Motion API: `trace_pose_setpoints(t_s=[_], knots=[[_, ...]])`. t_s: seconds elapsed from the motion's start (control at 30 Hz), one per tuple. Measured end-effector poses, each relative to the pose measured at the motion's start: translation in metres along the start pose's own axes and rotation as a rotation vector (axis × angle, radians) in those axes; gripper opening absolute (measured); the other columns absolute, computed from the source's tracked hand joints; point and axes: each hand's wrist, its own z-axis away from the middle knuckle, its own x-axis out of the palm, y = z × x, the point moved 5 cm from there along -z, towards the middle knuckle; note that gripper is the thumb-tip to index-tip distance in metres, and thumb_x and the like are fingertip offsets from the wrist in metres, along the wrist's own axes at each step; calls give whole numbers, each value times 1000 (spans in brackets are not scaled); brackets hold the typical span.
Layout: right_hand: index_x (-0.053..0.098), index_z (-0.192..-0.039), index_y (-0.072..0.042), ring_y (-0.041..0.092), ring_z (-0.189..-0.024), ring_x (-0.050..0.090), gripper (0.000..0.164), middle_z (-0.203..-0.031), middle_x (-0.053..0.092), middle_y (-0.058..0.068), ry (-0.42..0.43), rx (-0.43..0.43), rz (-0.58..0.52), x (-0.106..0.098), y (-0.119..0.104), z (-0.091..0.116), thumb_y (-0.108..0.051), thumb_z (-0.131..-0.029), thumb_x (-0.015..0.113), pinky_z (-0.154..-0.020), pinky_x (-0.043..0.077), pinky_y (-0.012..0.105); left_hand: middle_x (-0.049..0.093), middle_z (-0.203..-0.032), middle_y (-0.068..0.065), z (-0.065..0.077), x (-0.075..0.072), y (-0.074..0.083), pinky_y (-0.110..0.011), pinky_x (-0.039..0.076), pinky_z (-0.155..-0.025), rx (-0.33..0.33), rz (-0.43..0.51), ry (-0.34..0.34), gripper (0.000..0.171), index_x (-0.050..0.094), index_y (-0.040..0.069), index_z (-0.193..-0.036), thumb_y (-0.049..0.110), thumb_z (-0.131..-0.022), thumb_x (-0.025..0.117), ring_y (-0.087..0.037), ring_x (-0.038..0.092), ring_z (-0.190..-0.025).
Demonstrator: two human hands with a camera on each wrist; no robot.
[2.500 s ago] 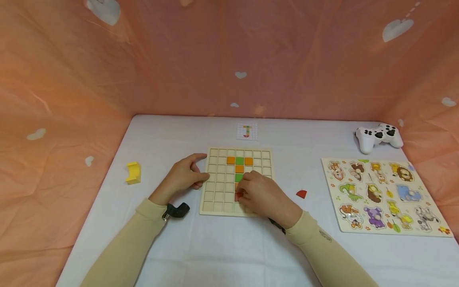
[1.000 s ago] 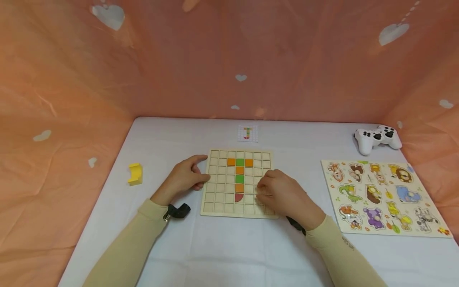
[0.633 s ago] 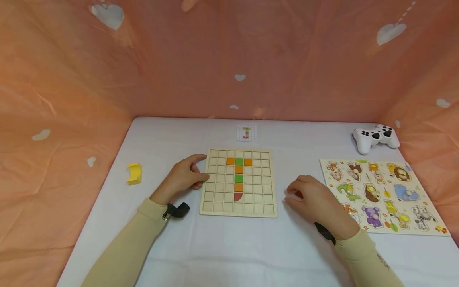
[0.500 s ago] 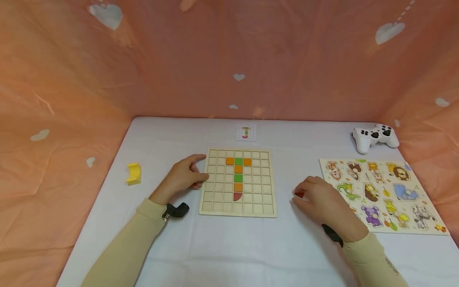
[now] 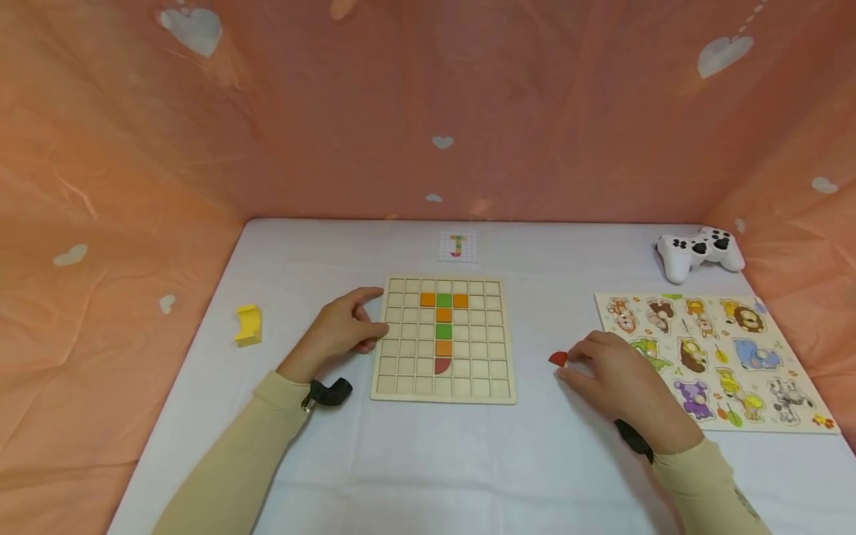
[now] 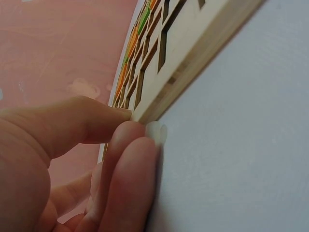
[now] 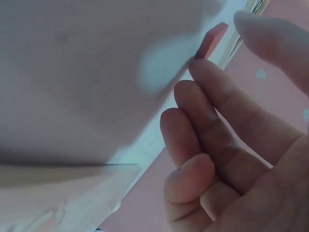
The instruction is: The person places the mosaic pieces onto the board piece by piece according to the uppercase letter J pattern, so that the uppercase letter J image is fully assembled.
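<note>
A wooden grid board (image 5: pixel 405 348) lies mid-table, with orange and green square tiles and a red quarter-round tile (image 5: pixel 442 365) set in its cells. My left hand (image 5: pixel 336 325) rests at the board's left edge, touching it with thumb and index finger spread; its other fingers are bent. On the table right of the board lies a second red quarter-round tile (image 5: pixel 558 359). My right hand (image 5: pixel 615 375) is beside this tile, thumb and index apart. In the right wrist view the index fingertip is at the loose tile (image 7: pixel 213 39), and the thumb stands off from it.
Behind the board lies a small card (image 5: pixel 458 247) printed with a coloured J. An animal puzzle board (image 5: pixel 718 394) sits right of my right hand, with a white game controller (image 5: pixel 701 254) behind it. A yellow curved block (image 5: pixel 250 325) stands far left.
My right hand has left the red tile in the board and moved right to the loose red tile on the table. The left hand stays at the board's edge.
</note>
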Motion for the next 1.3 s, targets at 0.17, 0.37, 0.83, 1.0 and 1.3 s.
trace_pose_setpoints(t_s=[0.17,0.37,0.83,1.0,1.3], knots=[[82,-99,-15,27,-101,70,19,-103,74,1,23,-41,-7,4,-6,-7,-32,-91,87,-87,60,49,65,-90,-10,0,0,0,-29,63,-65,-4,2,-1,77,48,21,-162,18,-93,83,-17,71,-68],[79,-94,-18,22,-97,67,14,-97,71,-4,21,-88,13,9,-18,-15,-28,-89,88,-84,59,44,65,-90,-9,0,0,0,-29,63,-66,-14,16,1,77,48,22,-162,18,-93,83,-17,71,-68],[79,-93,-16,24,-96,68,11,-96,71,-2,35,-116,25,10,-23,-18,-20,-88,88,-84,60,46,66,-91,-10,-1,0,-1,-29,64,-66,-5,13,1,76,49,22,-161,17,-93,83,-17,71,-68],[79,-92,-16,22,-95,67,10,-96,71,-3,42,-133,27,10,-29,-21,-20,-88,88,-83,60,44,66,-91,-10,0,1,-1,-30,65,-66,-2,15,-1,76,49,22,-161,17,-93,83,-17,72,-69],[79,-91,-14,19,-93,64,10,-93,69,-2,46,-192,15,11,-64,-46,-22,-91,86,-82,58,39,66,-90,-11,0,0,-2,-30,64,-67,-11,4,2,77,48,23,-162,18,-93,83,-18,72,-69]])
